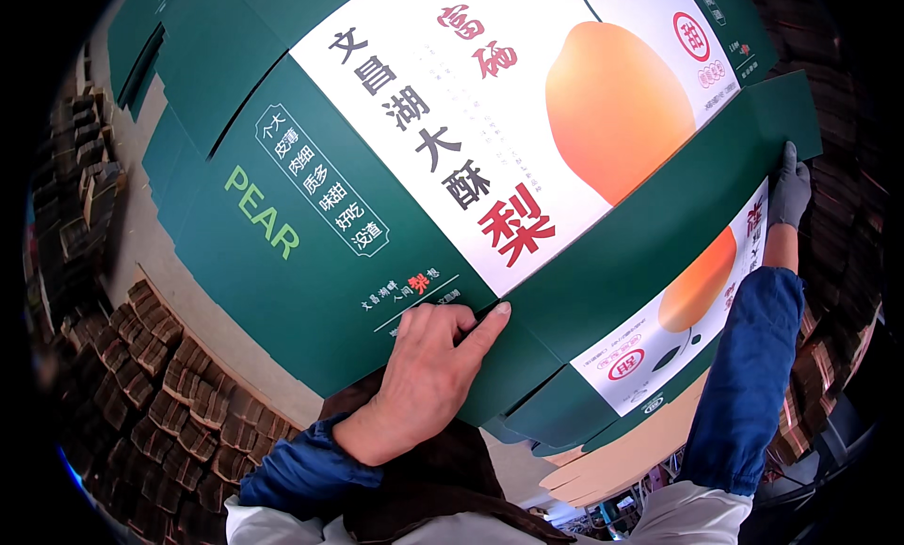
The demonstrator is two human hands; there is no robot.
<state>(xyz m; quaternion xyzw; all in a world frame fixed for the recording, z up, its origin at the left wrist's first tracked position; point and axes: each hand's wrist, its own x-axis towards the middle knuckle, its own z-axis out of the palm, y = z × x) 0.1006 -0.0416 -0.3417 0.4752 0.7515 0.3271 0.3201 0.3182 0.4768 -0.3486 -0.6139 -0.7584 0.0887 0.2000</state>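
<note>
A large green carton blank (377, 216) spreads before me, with white panels showing orange pears, and with fold lines and slots. My bare left hand (428, 366) is on its near edge, close to the corner of the big white panel. The fingers are curled and the thumb points right along a fold; part of the grip is hidden under the knuckles. At the right edge, my right hand (791, 187) in a grey glove grips the blank, its thumb on top and the other fingers mostly out of sight. A smaller pear panel (678, 310) lies between my arms, tilted away from the larger one.
Brown stacked bundles (179, 394) line the floor at the left, and more dark stacks (838, 168) stand at the right. Layered tan cardboard sheets (621, 456) show below the blank, near my body. Pale floor (151, 234) runs along the left.
</note>
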